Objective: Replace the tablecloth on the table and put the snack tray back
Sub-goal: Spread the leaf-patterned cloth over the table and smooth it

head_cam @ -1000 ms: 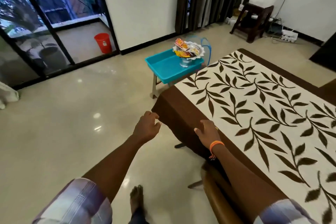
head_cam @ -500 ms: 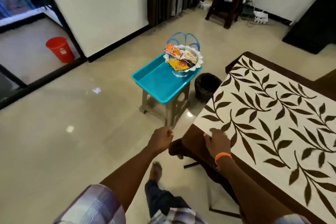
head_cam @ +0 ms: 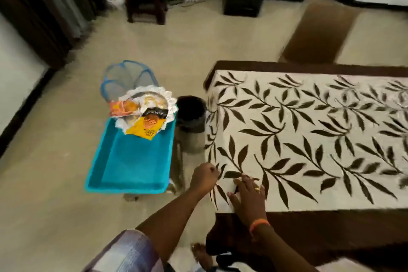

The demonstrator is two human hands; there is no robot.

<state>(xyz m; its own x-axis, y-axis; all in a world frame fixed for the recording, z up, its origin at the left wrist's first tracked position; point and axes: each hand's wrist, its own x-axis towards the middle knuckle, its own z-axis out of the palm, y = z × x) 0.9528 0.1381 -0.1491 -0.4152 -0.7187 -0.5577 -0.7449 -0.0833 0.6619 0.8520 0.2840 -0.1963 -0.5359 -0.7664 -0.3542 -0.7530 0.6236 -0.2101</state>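
While both hands work the near-left corner of the tablecloth, the snack tray waits off to their left and farther away, on a blue tub beside a dark bin. The left hand is curled at the cloth's hanging edge, apparently pinching it, though blur leaves that uncertain. The right hand lies flat, fingers spread, on the cloth. Being nearer, the left hand likely reaches the tray first. The cloth's long side runs rightward.
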